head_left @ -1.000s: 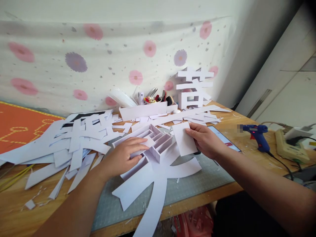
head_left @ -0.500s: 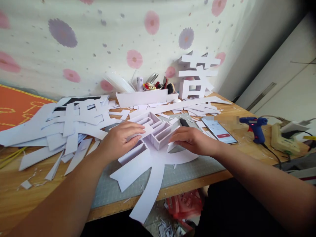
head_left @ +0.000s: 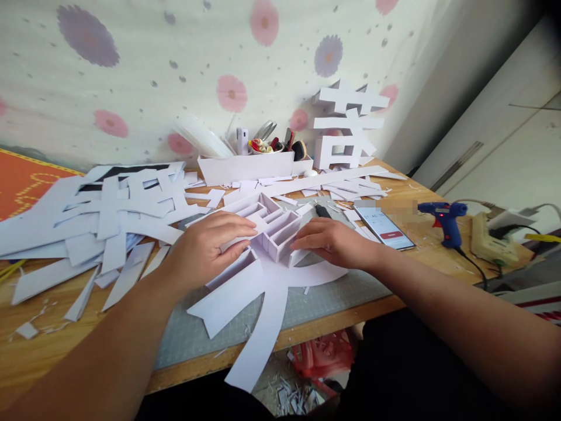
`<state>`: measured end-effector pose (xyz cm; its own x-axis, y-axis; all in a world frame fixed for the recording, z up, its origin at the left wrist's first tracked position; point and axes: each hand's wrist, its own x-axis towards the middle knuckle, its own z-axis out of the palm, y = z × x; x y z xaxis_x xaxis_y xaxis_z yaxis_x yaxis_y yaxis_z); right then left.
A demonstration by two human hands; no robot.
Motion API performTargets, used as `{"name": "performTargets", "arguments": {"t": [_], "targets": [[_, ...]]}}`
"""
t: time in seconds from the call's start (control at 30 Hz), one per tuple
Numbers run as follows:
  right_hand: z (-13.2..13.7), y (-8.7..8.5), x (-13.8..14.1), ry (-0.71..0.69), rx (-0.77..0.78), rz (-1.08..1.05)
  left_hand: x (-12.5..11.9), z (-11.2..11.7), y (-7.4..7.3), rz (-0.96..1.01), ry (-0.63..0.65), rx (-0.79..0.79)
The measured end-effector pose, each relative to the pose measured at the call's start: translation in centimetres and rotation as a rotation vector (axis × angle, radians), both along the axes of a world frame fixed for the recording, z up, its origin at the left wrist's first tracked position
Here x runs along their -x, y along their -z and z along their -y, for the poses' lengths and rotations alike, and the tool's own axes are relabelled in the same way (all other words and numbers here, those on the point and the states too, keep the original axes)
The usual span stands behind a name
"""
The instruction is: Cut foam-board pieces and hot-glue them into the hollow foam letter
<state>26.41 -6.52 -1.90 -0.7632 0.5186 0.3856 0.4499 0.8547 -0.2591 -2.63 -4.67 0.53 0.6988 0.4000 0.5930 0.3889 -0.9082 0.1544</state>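
A white board character (head_left: pixel 275 280) with upright walls forming several open compartments lies on the grey cutting mat (head_left: pixel 175 339). One long curved stroke of it juts past the table's front edge. My left hand (head_left: pixel 214 242) is at its left part, thumb and fingers on either side of a white section. On the right, my right hand (head_left: pixel 331 241) pinches a white strip (head_left: pixel 298 256) against the character's right side, beside a compartment wall. The fingertips partly hide where strip and wall meet. Just behind the right hand lies a black-handled tool (head_left: pixel 323 210).
A blue glue gun (head_left: pixel 445 219) stands at right near a power strip (head_left: pixel 491 242) and a phone (head_left: pixel 383 227). White offcuts (head_left: pixel 129 272) cover the left. Behind stand a tool box (head_left: pixel 245 169) and a finished-looking white character (head_left: pixel 346 126).
My right hand has shifted slightly left, bringing the white strip closer to the character's wall. My left hand keeps its hold. The whole view has turned slightly.
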Motion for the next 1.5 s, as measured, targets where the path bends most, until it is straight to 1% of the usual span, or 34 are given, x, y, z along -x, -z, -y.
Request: {"name": "performTargets", "arguments": {"t": [0.1,0.2,0.3,0.37,0.43,0.5,0.57,0.67,0.77,0.93,1.03,1.13,1.27,1.5], "targets": [[-0.3,0.0,-1.0,0.041,-0.005,0.026,0.1,0.0,0.1,-0.005,0.01,0.023],[-0.8,-0.1,-2.3,0.13,0.025,0.06,0.2,0.2,0.1,-0.019,0.007,0.059],[-1.2,-0.4,-3.4,0.227,0.064,0.092,-0.3,0.8,-0.4,-0.049,-0.023,0.073],[-1.3,-0.6,-3.8,0.259,0.103,0.093,-1.0,1.3,-1.0,-0.112,-0.035,0.072],[-1.4,-0.8,-3.9,0.254,0.138,0.08,-2.2,1.7,-1.7,-0.229,-0.04,0.08],[-1.4,-0.9,-3.8,0.243,0.142,0.078,-3.6,2.0,-2.1,-0.352,-0.057,0.1],[-1.4,-1.0,-3.8,0.249,0.124,0.09,-5.1,2.1,-2.2,-0.428,-0.096,0.122],[-1.4,-0.9,-3.7,0.269,0.112,0.098,-7.0,1.9,-2.0,-0.456,-0.166,0.138],[-1.5,-0.8,-3.8,0.262,0.115,0.092,-8.0,1.7,-1.8,-0.444,-0.225,0.126],[-1.7,-0.8,-3.9,0.254,0.112,0.085,-7.9,1.9,-0.9,-0.482,-0.273,0.08],[-1.7,-0.8,-4.0,0.244,0.111,0.085,-7.9,2.6,-0.2,-0.511,-0.309,0.01],[-1.8,-0.8,-4.0,0.235,0.105,0.076,-8.4,3.2,0.3,-0.469,-0.375,-0.037],[-1.9,-0.6,-4.2,0.222,0.093,0.067,-9.2,3.4,0.7,-0.414,-0.424,-0.004],[-1.7,-0.5,-4.3,0.218,0.095,0.074,-9.6,3.6,0.9,-0.368,-0.446,0.081]]}}
